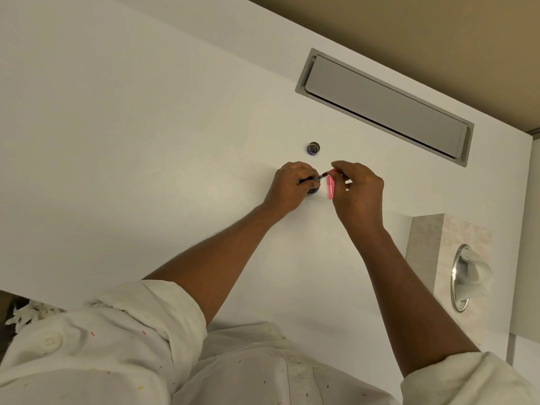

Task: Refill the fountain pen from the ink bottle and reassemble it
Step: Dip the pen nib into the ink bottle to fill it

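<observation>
White desk (146,141): my left hand (289,187) grips the dark pen front (312,179) right above the ink bottle (313,192); my right hand (359,188) pinches its pink barrel (330,187) just beside. I'd line them up straight, twisting gently.

Office setting, as I am viewing it remotely: a plain white bench (146,112) is carrying a recessed grey cable hatch (382,106), a marbled tissue box (438,252) is sitting at its right edge, and a beige surface (409,24) is showing beyond.
</observation>
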{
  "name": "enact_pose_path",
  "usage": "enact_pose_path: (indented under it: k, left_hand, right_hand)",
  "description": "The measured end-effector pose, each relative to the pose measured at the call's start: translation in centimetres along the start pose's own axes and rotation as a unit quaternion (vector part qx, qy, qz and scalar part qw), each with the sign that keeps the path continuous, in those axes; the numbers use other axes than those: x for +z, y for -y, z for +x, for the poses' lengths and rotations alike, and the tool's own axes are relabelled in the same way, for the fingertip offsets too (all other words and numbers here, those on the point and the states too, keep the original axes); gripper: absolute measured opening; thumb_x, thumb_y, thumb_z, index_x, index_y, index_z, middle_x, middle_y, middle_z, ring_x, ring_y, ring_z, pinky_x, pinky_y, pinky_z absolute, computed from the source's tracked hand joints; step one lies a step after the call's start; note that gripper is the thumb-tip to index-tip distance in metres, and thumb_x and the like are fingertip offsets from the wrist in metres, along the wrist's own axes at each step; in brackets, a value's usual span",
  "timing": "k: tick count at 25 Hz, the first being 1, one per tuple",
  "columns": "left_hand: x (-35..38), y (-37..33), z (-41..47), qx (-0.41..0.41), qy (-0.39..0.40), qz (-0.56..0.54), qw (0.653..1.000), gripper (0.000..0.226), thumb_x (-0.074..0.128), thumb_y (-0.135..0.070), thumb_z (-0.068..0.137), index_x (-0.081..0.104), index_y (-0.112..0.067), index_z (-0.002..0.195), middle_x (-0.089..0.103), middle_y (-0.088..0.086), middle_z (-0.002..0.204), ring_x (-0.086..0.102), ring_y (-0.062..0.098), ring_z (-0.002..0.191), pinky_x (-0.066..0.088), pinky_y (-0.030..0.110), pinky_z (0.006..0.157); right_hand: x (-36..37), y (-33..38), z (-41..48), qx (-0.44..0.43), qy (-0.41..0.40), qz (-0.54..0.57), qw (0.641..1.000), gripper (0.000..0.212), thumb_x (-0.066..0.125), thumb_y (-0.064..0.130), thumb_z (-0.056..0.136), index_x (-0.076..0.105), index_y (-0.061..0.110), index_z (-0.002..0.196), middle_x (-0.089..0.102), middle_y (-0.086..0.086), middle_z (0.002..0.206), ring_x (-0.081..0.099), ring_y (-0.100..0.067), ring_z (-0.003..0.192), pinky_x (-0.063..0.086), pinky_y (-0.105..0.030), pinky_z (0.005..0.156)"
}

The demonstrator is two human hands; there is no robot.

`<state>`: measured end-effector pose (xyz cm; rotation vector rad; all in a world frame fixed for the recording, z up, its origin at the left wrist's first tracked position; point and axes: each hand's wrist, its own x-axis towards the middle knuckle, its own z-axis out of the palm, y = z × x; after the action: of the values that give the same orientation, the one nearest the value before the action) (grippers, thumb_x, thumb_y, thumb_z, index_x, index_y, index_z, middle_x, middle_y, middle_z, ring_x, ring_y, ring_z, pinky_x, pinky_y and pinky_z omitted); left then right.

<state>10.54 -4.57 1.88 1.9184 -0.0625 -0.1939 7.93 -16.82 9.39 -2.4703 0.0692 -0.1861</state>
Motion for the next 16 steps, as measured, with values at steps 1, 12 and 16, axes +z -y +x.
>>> enact_pose_path:
  k: [1,12,16]
  left_hand:
    - [0.01,0.02,0.01,0.002,0.001,0.001,1.000,0.011,0.066,-0.005,0.079,0.072,0.001,0.086,0.071,0.014,0.094,0.060,0.026,0.092,0.047,0.033,0.084]
    - [-0.01,-0.08,-0.03,0.008,0.002,0.008,1.000,0.011,0.065,-0.003,0.079,0.072,0.001,0.085,0.071,0.013,0.092,0.060,0.026,0.091,0.047,0.033,0.084]
    - [0.08,0.04,0.03,-0.006,0.002,-0.003,1.000,0.011,0.066,-0.005,0.079,0.072,-0.001,0.088,0.071,0.012,0.095,0.059,0.025,0.094,0.047,0.033,0.085]
  right_hand:
    - [0.04,-0.12,0.00,-0.010,0.000,-0.011,1.000,0.015,0.059,0.005,0.088,0.070,0.003,0.098,0.071,-0.014,0.087,0.062,-0.027,0.079,0.051,-0.038,0.076]
    - [0.30,-0.76,0.22,-0.013,0.006,-0.063,0.998,0.024,0.057,0.021,0.091,0.065,0.004,0.076,0.062,-0.011,0.068,0.055,-0.025,0.067,0.047,-0.042,0.065]
    - [0.16,-0.23,-0.08,0.013,-0.007,-0.013,1.000,0.018,0.064,0.018,0.087,0.069,0.006,0.101,0.070,-0.009,0.087,0.063,-0.023,0.076,0.053,-0.038,0.072]
